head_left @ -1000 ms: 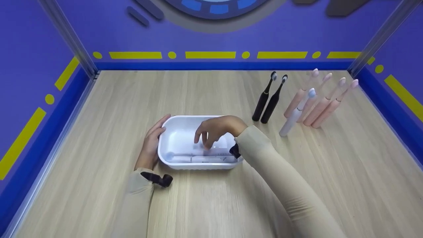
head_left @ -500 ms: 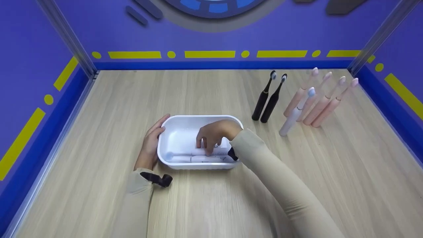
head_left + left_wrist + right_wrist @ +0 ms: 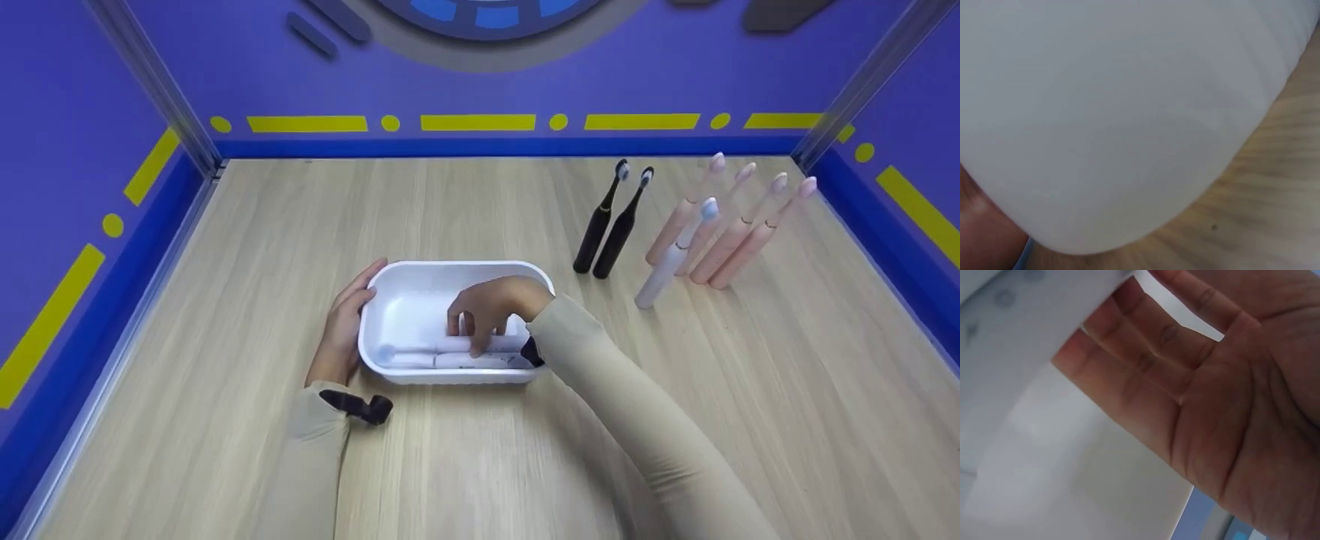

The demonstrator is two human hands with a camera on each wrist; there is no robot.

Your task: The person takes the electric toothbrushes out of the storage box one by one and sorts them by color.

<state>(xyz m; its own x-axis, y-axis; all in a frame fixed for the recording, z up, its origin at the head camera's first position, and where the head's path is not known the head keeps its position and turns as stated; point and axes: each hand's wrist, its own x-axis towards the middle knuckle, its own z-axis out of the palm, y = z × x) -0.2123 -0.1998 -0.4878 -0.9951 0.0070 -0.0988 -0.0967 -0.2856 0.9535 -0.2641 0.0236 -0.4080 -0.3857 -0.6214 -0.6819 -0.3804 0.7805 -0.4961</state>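
A white plastic box (image 3: 459,378) stands on the table in front of the person. My left hand (image 3: 345,326) holds its left end, with the thumb at the rim and the fingers along the outer wall; the left wrist view is mostly filled by that wall. Two white electric toothbrushes lie side by side in the box along its near side, heads to the left. My right hand (image 3: 495,300) reaches down inside and pinches the handle of the farther toothbrush (image 3: 450,344). The nearer toothbrush (image 3: 457,361) lies against the front wall. The right wrist view shows fingertips (image 3: 1075,351) against a white handle (image 3: 1027,326).
Behind and right of the box two black electric toothbrushes (image 3: 615,240) stand upright. Farther right stand a white one (image 3: 661,276) and several pink ones (image 3: 726,251), close together. Blue walls (image 3: 480,146) border the wooden table (image 3: 247,300) at the back and sides.
My right hand has lowered into the box, and its fingers have closed on the farther toothbrush. The left hand and the box have stayed put.
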